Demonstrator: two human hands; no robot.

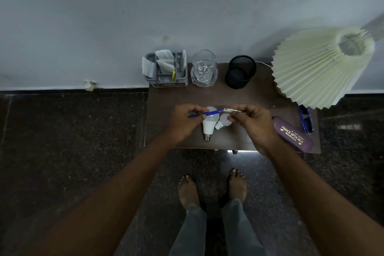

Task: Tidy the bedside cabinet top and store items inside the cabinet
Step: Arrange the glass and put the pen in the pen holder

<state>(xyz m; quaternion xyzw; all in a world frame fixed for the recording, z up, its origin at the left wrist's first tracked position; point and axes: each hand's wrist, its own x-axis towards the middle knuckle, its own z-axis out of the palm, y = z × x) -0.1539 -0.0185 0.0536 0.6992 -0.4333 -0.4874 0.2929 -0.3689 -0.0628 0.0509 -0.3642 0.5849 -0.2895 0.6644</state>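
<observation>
While both hands hover over the cabinet top [207, 95], the left hand [185, 119] grips a blue pen [207, 113], fingers curled round the barrel. The right hand [252, 119] pinches a silver cap [231, 110], which meets the pen's end. Below lie two white bulbs, large [208, 124] and small [224, 121], touching. At the back: organiser [166, 81], glass [203, 66], mesh cup [241, 72]. To the right: lamp [315, 64], purple case [293, 134], blue glasses [305, 118].

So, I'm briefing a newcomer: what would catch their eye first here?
The hands meet over the cabinet: the left hand grips a blue pen, the right hand pinches a silver cap at its tip, above a large bulb and a small bulb. A pleated lampshade fills the back right corner; a purple case lies front right.
</observation>
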